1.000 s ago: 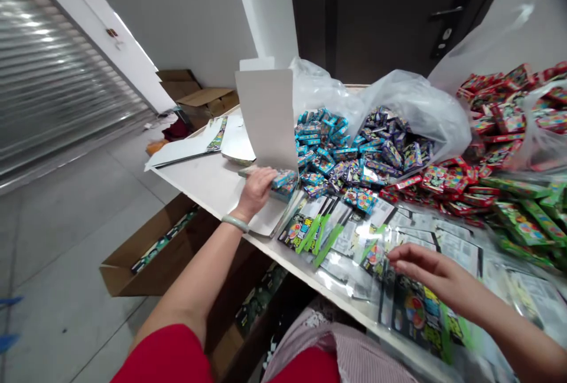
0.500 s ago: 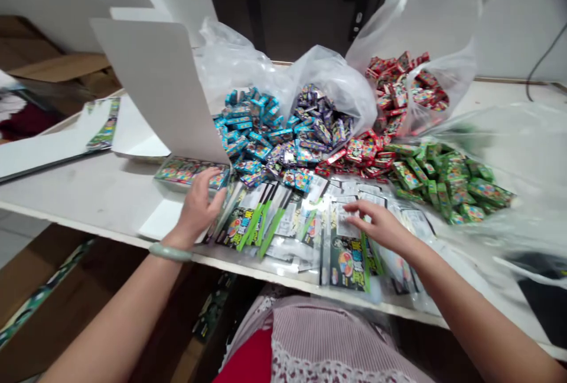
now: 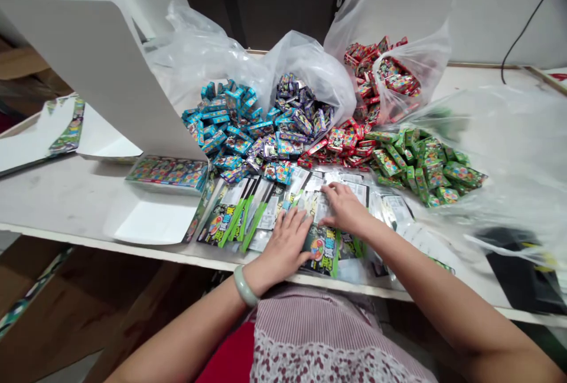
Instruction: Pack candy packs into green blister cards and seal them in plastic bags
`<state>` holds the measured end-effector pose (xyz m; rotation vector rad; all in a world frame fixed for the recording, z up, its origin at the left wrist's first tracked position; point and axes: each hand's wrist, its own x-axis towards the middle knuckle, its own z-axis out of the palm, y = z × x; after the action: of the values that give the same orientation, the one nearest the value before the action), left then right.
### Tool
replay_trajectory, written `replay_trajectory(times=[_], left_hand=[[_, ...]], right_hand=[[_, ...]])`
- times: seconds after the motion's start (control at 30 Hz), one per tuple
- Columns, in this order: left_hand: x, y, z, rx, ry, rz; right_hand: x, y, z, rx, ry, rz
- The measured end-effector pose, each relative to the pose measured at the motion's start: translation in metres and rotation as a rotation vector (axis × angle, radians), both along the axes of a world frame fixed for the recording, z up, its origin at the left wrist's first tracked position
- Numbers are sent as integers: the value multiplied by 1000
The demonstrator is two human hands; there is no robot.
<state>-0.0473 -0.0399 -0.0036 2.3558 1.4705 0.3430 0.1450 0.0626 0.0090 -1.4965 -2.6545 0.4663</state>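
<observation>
Both hands rest on a spread of flat printed plastic pouches [image 3: 323,247] at the near edge of the white table [image 3: 66,194]. My left hand [image 3: 283,247], with a pale bangle on its wrist, lies palm down on the pouches with fingers stretched out. My right hand [image 3: 345,209] is just beyond it, fingers bent onto the same pouches; whether it grips one I cannot tell. More pouches [image 3: 230,218] fan out to the left.
Behind the pouches lie heaps of small boxes: blue [image 3: 221,123], purple [image 3: 296,111], red [image 3: 381,76] in clear bags, green [image 3: 420,161] loose. An open white display box [image 3: 168,173] with a raised lid stands at left. Cardboard boxes [image 3: 39,306] sit below.
My left hand left the display box and came right onto the pouches. My right hand moved slightly in toward it. The view swung right and down.
</observation>
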Motion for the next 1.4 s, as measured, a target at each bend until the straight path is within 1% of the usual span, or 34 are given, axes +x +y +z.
replay_trajectory(times=[0.07,0.13,0.27,0.37,0.43,0.5,0.6,0.67,0.77,0.83,0.87,0.93,1.0,1.07,1.17,1.23,1.33,1.4], left_hand=[[0,-7,3,54,-8,37],[-1,-17,5,79,-31,65],[-6,-34,5,46,-59,96],[-7,-38,2,-10,-51,124],[-4,-38,0,-50,-77,153],[-1,-38,-2,-77,-147,168],[3,-38,-4,-116,-336,231],[2,-36,-2,-186,-529,341],[-2,-30,4,-324,-871,474],[-7,-23,9,-372,-1012,508],[-9,-20,12,-390,-1045,510],[-15,-14,15,-422,-1075,511],[-19,-12,17,-445,-1103,509],[-22,-14,17,-458,-1128,488],[-21,-20,16,-484,-1113,406],[-21,-24,16,-465,-1076,371],[-24,-25,16,-427,-1043,348],[-29,-24,16,-425,-1038,343]], right_hand=[[13,-2,2,18,16,-81],[27,-12,4,-3,46,-132],[42,-54,7,-117,50,-169],[39,-81,6,-182,39,-185],[31,-90,4,-219,40,-203],[22,-93,1,-238,54,-231],[11,-90,-5,-245,110,-242],[10,-87,-7,-253,162,-218],[14,-78,-7,-284,275,-174],[19,-67,-4,-303,354,-177],[20,-60,-2,-288,382,-190],[21,-44,4,-181,392,-214],[20,-29,10,-49,347,-215],[18,-16,14,-3,314,-192],[16,-7,13,-29,344,-137],[14,-5,9,-48,359,-117],[10,-5,2,-101,378,-142],[8,-5,1,-139,423,-171]])
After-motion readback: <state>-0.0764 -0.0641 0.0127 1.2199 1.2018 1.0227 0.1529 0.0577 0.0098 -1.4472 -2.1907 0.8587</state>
